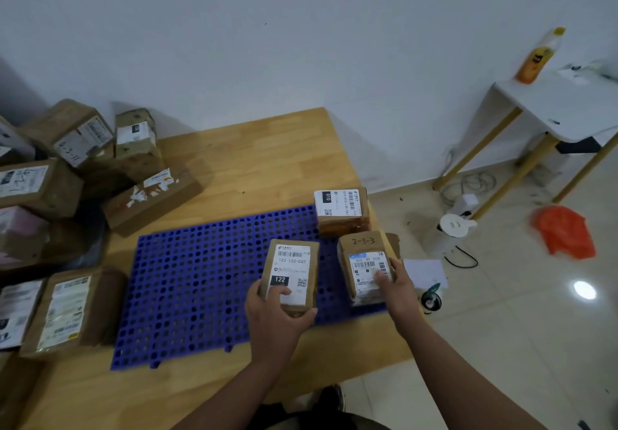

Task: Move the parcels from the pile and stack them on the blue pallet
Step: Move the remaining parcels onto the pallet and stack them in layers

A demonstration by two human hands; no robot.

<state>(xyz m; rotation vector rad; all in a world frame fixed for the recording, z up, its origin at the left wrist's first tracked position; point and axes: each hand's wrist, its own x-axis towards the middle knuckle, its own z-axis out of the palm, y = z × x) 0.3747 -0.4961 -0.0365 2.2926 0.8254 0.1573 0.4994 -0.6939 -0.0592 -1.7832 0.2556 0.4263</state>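
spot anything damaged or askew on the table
Yes: the brown cardboard parcel lying tilted against the pile beside the blue perforated plastic pallet has a white label torn to shreds. The rest looks ordinary.

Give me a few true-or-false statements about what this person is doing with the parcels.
1. Each hand holds a parcel. True: the left hand grips the parcel marked 122, the right hand the parcel marked 2-3-3.
2. The blue pallet lies on the floor. False: it lies on the wooden table.
3. A parcel marked 010 sits at the pallet's far right corner. True.
4. The parcel pile is right of the pallet. False: it is to the left.
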